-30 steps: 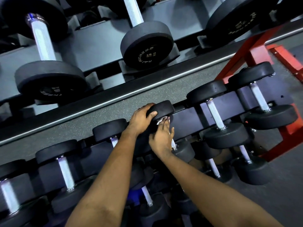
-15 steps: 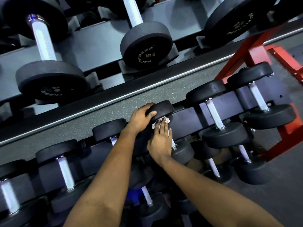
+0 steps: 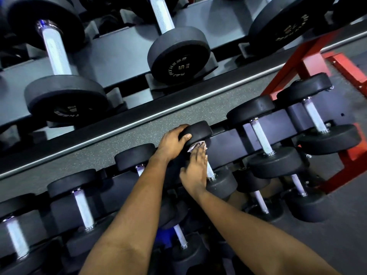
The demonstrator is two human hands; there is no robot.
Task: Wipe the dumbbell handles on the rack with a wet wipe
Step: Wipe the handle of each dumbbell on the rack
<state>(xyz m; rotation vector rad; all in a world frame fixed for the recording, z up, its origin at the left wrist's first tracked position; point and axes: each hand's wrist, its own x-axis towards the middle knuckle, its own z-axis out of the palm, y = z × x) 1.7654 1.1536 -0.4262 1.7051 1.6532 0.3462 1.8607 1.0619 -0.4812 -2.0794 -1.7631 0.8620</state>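
Gym floor area, dim cool light.
Grey speckled rubber floor (image 3: 99,151) runs diagonally through the middle, plainer dark grey at near right. A dark rail with a silver edge (image 3: 119,117) borders it on the far side, grey steel shelf (image 3: 123,46) beyond. Red steel frame (image 3: 309,62) at far right.

Bare forearms (image 3: 127,225), bare left grip (image 3: 172,144), right grip (image 3: 195,169)

Dumbbell head (image 3: 196,132): matt black, rubber-like; same on all others. Handles (image 3: 262,135): pale bright metal, knurled, rough. End collars (image 3: 270,153): glossy chrome. Wet wipe (image 3: 195,146): white, soft, crumpled. Rack shelf (image 3: 282,126): dark painted metal, smooth, satin. Rack frame (image 3: 309,56), far right: red painted metal, slight gloss. Floor (image 3: 123,139): grey speckled, grainy, matt. Strip (image 3: 139,121) beside it: silvery metal.
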